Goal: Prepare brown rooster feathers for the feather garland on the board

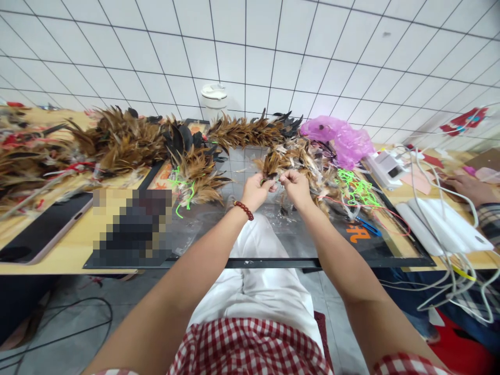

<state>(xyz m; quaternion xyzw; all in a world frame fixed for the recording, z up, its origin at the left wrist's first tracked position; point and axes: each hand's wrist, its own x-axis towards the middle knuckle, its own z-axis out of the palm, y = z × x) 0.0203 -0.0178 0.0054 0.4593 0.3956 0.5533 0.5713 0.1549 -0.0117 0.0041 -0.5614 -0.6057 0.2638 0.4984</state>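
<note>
My left hand (258, 190), with a brown bead bracelet at its wrist, is closed in a pinch on a small bunch of brown feathers (272, 161). Close beside it, my right hand (296, 187) is also pinched, near the lower ends of those feathers. What lies between the right fingertips is too small to make out. Behind and right of my hands spreads a loose pile of brown and white feathers (312, 159). Bits of feather fluff lie on the glass panel (281, 234) beneath.
Feather garlands (246, 130) run along the back. Bright green cord (357, 187), a blue-handled tool (367, 226) and a pink plastic bag (339, 136) lie right. A lidded cup (214, 99) stands behind. A phone (47, 229) lies left; cables (441, 208) and another person's hand (466, 187) are right.
</note>
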